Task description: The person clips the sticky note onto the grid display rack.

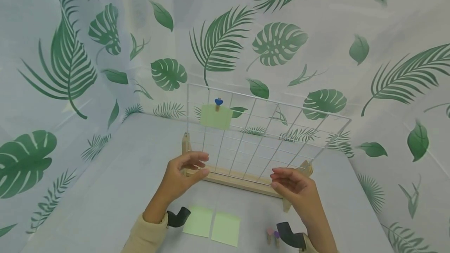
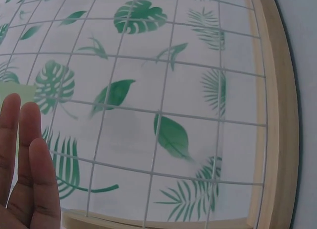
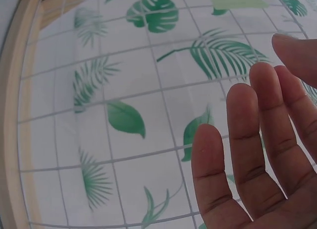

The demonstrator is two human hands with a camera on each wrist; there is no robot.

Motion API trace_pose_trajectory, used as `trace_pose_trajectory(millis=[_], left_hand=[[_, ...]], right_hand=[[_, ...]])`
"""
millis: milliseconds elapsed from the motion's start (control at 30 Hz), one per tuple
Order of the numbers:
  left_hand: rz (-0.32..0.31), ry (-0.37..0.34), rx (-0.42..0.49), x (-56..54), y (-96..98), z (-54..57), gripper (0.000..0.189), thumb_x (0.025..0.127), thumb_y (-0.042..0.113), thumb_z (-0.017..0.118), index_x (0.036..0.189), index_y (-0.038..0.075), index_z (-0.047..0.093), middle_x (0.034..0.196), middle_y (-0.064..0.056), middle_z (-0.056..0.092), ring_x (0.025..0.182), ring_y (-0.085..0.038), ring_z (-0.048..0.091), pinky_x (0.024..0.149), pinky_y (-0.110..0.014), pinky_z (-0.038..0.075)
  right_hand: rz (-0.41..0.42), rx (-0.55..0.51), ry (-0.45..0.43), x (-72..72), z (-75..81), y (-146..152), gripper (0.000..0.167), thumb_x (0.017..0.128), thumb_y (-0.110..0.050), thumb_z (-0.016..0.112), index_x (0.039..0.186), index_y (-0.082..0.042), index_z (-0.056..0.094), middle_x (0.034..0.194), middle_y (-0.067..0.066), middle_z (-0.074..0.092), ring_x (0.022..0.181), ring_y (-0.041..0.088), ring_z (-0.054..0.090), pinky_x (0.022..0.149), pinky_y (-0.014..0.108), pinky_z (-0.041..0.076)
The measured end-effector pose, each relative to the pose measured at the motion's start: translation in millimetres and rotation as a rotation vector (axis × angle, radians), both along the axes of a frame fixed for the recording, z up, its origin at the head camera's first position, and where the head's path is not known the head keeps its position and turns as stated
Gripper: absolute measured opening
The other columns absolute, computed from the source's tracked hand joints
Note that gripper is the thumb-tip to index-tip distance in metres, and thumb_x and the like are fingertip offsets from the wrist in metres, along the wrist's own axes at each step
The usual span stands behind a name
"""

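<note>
The white wire grid [image 1: 243, 136] stands upright in a pale wooden base [image 1: 242, 182] before you, long axis running left to right, a blue heart clip [image 1: 218, 102] pinning a green note [image 1: 211, 119] at its upper left. Your left hand [image 1: 184, 171] and right hand [image 1: 297, 186] hold nothing, fingers loosely bent, thumbs apart, partly hiding the base; two flat green papers [image 1: 226, 228] and small clothespins [image 1: 269, 236] lie nearer you.

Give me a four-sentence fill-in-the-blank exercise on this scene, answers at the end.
A clip with a ____ heart holds a green note to the wire grid. The grid's base is made of ____. On the table lie ____ more green notes. In the head view, the loose clips lie to their ____.

Missing words: blue; wood; two; right.
</note>
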State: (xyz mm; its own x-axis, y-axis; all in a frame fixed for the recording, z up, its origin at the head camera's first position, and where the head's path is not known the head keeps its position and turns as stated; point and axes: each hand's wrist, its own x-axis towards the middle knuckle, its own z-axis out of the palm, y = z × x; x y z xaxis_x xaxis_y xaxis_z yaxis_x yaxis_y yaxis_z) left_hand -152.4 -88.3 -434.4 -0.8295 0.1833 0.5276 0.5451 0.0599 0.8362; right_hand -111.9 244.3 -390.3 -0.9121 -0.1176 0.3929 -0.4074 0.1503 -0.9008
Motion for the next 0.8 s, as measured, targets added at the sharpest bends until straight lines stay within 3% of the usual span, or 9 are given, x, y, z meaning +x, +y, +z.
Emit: trace_pose_trajectory(millis=[500, 667, 800], left_hand=[[-0.034, -0.051, -0.011, 6.7, -3.3, -14.4, 0.032, 0.096, 0.008, 0.081, 0.126, 0.0, 0.073, 0.117, -0.018, 0.076, 0.101, -0.017, 0.072, 0.088, -0.031, 0.06], [-0.049, -0.061, -0.01, 8.3, -4.1, -19.6, 0.031, 0.096, 0.009, 0.081, 0.126, 0.002, 0.073, 0.118, -0.012, 0.077, 0.102, -0.017, 0.072, 0.089, -0.031, 0.06], [-0.048, -0.072, -0.022, 9.5, -4.1, -23.9, 0.034, 0.094, 0.006, 0.083, 0.126, 0.002, 0.073, 0.119, -0.016, 0.076, 0.104, -0.017, 0.072, 0.089, -0.034, 0.06]], right_hand=[[-0.016, -0.003, -0.027, 7.4, -19.4, 8.7, 0.036, 0.088, 0.023, 0.072, 0.113, -0.004, 0.077, 0.104, 0.001, 0.079, 0.095, 0.011, 0.074, 0.084, 0.02, 0.06], [-0.058, 0.011, -0.051, 10.1, -23.0, 9.4, 0.03, 0.088, 0.019, 0.076, 0.113, 0.0, 0.077, 0.103, 0.003, 0.079, 0.096, 0.011, 0.073, 0.085, 0.021, 0.06], [-0.081, 0.015, -0.084, 12.7, -25.1, 10.0, 0.028, 0.089, 0.017, 0.077, 0.112, 0.003, 0.076, 0.103, 0.003, 0.079, 0.095, 0.01, 0.073, 0.085, 0.021, 0.06]])
